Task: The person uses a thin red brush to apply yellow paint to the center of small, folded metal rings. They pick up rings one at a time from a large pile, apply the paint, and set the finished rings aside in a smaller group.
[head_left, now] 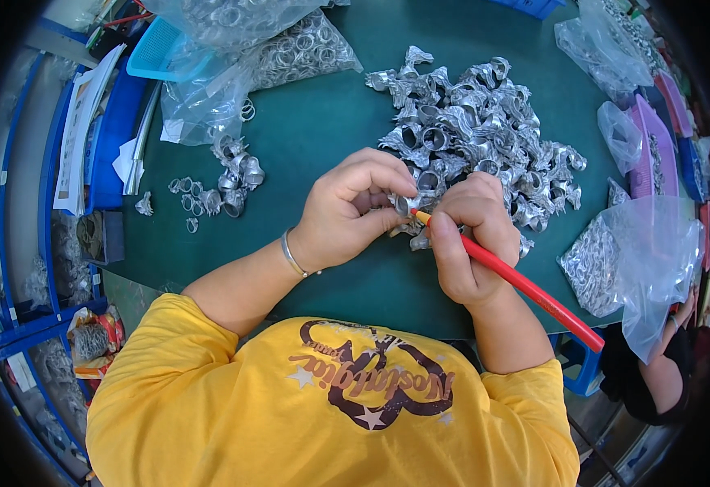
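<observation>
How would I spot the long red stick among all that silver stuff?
Start at the green table and its big heap of silver metal parts. Just below the heap, the right hand holds a red rod slanting toward the table's lower right edge. It is the only long, red thing among small silver pieces.

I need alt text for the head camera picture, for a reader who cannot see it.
Seen from above, a person in a yellow shirt holds a small silver metal part in the left hand and touches it with a red stick held in the right hand. A pile of similar parts and clear bags lie on the green table.
</observation>
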The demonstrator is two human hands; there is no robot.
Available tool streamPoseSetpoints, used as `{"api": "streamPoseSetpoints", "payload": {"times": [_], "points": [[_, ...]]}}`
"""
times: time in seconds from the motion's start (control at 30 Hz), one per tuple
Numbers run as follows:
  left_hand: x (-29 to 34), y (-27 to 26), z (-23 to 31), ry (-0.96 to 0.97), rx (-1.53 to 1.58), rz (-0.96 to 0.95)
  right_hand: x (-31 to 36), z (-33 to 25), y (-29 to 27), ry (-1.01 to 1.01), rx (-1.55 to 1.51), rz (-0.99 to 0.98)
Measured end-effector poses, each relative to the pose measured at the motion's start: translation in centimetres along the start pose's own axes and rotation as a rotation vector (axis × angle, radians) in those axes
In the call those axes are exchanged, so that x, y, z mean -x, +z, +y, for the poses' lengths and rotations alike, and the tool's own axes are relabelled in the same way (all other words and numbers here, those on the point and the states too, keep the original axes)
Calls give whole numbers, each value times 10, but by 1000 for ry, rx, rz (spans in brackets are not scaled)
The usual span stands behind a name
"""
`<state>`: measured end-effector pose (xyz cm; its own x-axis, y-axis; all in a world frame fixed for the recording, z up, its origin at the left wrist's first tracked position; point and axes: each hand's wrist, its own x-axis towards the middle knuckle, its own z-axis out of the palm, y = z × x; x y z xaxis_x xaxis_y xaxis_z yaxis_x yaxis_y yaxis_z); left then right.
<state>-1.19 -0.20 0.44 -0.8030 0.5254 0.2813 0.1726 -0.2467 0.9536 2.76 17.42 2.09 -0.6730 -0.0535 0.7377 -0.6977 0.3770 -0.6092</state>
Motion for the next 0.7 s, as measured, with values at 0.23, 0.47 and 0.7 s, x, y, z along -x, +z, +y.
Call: {"api": "streamPoseSetpoints", "payload": {"times": [0.23,0.47,0.7], "points": [[-1,2,-3,12,163,52,1,0,-6,48,-73,81],[0,-3,1,-307,448,157,4,3,-9,137,-72,168],[1,-1,0,-375,522,188,6,4,-8,140,-70,184]]}}
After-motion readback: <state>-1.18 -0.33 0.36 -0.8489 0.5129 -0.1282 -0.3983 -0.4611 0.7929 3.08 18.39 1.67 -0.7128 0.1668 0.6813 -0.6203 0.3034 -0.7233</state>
